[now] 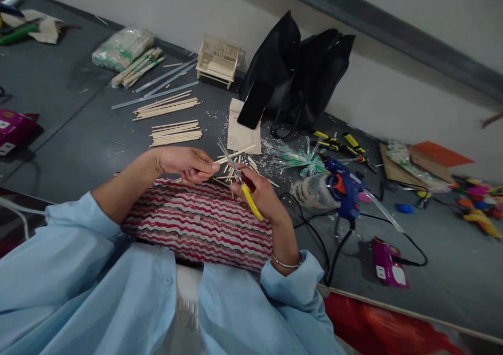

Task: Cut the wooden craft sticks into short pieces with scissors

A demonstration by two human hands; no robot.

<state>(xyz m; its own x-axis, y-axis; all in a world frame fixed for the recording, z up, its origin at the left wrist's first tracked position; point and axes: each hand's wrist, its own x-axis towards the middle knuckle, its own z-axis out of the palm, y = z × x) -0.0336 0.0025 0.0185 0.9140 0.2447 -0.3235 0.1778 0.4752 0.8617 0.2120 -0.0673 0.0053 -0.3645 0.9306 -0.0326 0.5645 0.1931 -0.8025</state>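
Currently pinching stick (pixel 241 152) in left hand (pixel 188 164), grip clamped on it; clamping scissors (pixel 234 170) in right hand (pixel 262 195), blades at stick; glue gun (pixel 343 190) at 3 o'clock.

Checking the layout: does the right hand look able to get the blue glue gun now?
Probably it can reach it, but not grip it: the right hand holds the scissors. The glue gun stands close on its right, with only clear plastic lying low between them.
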